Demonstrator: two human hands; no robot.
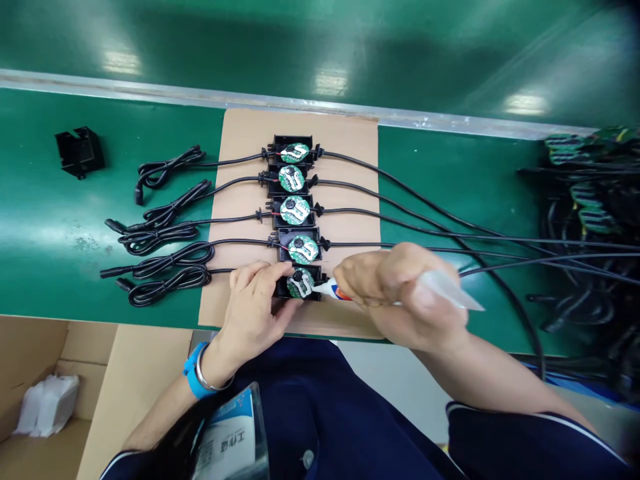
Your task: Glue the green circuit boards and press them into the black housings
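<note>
My right hand (405, 287) is closed around a squeeze tube of glue (328, 288), its white nozzle pointing left. The tip meets the right edge of a round green circuit board (300, 283) bearing white paste strips. That board sits in the nearest black plastic box (313, 272). My left hand (257, 300) grips this box's left end between thumb and fingers. Above it, more open boxes stand in a column, with similar boards (303, 249), (295, 210) in them. Black cables leave the boxes on both sides.
A cardboard sheet (250, 130) lies under the boxes on the green table (30, 267). Bundled cables (170, 287) lie left, beside a separate black box (80, 153) farther back. Cables and boards are heaped (595, 207) at right. A carton (95, 333) stands below left.
</note>
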